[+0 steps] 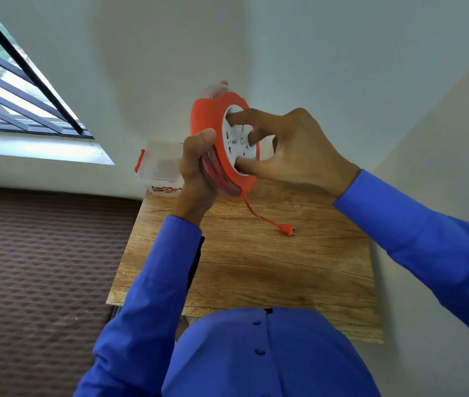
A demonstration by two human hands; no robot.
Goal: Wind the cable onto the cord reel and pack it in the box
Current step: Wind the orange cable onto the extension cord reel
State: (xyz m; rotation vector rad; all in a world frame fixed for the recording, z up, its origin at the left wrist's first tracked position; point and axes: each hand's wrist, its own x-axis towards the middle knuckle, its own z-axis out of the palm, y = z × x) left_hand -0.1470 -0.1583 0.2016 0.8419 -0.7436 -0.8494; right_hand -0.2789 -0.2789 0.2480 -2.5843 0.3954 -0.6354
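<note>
An orange cord reel (209,117) with a white socket face is held upright above the wooden table (256,267). My left hand (196,173) grips its rim and the wound orange cable from the left. My right hand (290,150) has its fingers pressed on the white face. A short tail of cable (252,212) hangs from the reel's bottom down to the table, ending in an orange plug (286,232) that lies flat. A clear plastic box (160,170) with an orange latch stands at the table's far left corner, behind my left hand.
The table sits in a corner, with white walls behind and to the right. A window with dark bars is at the upper left. A brown patterned surface (41,267) lies left of the table, lower down.
</note>
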